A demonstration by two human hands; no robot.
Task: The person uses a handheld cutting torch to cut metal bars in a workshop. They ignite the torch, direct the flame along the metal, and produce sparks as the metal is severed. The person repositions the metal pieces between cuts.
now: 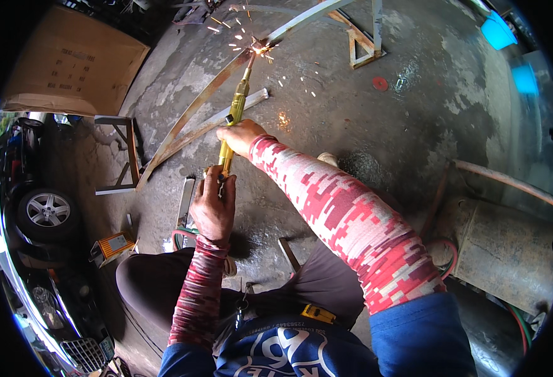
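A brass-coloured gas torch (239,97) points away from me, its tip at a bright glowing spot where sparks fly. My right hand (244,136) is wrapped round the torch body. Closer to me, my left hand (213,207) has its fingers closed at the torch's rear end, by the small valve knobs. The glow sits on a long curved rusty steel bar (195,112), part of a bent frame lying on the floor. A grey length of the frame (301,20) runs on beyond the glow to the far right. Red patterned sleeves cover both my forearms.
A large cardboard sheet (75,60) stands far left, above a parked dark car (44,251). Angled steel brackets (132,154) lie near the bar. An orange box (114,246) is by my left knee. At right are a rusty metal tank (509,251) and blue containers (498,31).
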